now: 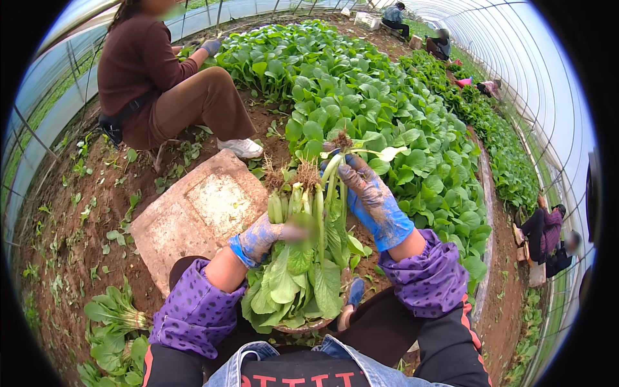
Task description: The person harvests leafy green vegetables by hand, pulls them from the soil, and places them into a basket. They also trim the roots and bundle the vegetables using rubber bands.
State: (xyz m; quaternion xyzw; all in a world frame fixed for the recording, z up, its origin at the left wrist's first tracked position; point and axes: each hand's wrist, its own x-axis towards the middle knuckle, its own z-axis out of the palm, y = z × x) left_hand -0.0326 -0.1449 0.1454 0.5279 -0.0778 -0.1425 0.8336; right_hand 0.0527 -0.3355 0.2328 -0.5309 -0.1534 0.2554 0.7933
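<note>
My left hand [263, 238], in a muddy blue glove, is closed around a bunch of leafy greens [290, 285] whose roots point up and leaves hang down. Beside the bunch, at its upper right, my right hand [370, 198], gloved the same way, has its thumb and fingers on a single plant's pale stalks [332, 169]. Soil-covered roots [342, 140] and a pale yellowish leaf stick out above those fingers. A blurred patch covers part of my left hand and the bunch. Under the hanging leaves shows the rim of a round container [304, 328].
A dirty foam board [193, 213] lies on the soil at left. Tied bundles of greens [121, 319] rest at lower left. Rows of growing greens [367, 96] spread ahead. A person [164, 87] sits close at upper left; several people sit farther off at right.
</note>
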